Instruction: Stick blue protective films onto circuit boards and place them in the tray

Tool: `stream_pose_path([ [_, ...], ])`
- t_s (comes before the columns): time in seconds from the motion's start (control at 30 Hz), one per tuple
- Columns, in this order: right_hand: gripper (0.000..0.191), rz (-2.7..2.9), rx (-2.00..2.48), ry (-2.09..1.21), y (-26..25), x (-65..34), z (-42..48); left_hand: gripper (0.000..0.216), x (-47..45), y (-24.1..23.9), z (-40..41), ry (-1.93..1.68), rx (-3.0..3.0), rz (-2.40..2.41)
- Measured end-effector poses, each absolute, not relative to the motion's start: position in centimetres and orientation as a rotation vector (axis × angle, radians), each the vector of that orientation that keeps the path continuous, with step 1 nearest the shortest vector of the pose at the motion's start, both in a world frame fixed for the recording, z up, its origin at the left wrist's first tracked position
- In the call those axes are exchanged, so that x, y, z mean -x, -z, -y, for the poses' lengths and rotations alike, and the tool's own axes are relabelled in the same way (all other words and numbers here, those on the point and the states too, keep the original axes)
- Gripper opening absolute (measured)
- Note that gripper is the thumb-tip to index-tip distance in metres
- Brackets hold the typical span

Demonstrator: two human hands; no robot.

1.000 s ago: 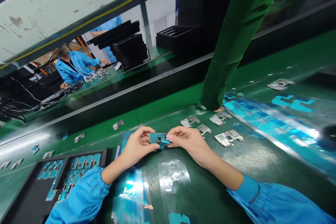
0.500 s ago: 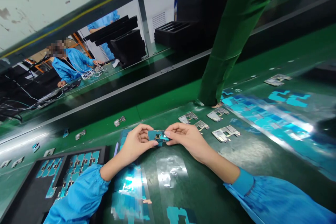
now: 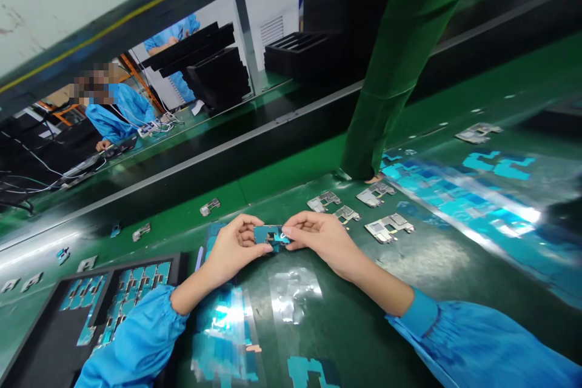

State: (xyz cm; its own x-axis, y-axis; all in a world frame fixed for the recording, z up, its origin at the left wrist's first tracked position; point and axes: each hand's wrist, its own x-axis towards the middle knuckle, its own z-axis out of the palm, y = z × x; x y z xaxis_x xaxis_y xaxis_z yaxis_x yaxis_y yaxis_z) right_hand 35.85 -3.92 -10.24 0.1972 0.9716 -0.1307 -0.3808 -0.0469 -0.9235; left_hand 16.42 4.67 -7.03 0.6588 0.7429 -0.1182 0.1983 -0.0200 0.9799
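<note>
Between my two hands is a small circuit board with a blue film on its face, held just above the green bench. My left hand pinches its left end between thumb and fingers. At the right end, my right hand grips the board's edge with thumb and forefinger. Below them, clear sheets carrying blue film pieces lie on the bench, beside a mostly bare clear sheet. Several bare metallic circuit boards rest to the right of my right hand.
A black tray with rows of blue-covered boards stands at the left. A green-wrapped post rises behind the bench. Large sheets of blue film spread across the right. A co-worker in blue sits beyond the rail.
Both hands keep hold of the circuit board, with only a tiny shift of the fingers at its right end. The whole view has drifted slightly.
</note>
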Motion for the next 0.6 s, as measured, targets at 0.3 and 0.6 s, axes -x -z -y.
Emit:
stream_pose_path([
  [0.3,0.037,0.72,1.073,-1.274,10.15,-35.91,3.96,0.047,-16.43,7.11,-4.67,-0.508,-1.556,-0.805],
  [0.6,0.038,0.702,1.088,-1.279,10.13,-35.77,3.99,0.045,-16.57,6.85,-4.45,-0.514,-1.533,-0.79],
])
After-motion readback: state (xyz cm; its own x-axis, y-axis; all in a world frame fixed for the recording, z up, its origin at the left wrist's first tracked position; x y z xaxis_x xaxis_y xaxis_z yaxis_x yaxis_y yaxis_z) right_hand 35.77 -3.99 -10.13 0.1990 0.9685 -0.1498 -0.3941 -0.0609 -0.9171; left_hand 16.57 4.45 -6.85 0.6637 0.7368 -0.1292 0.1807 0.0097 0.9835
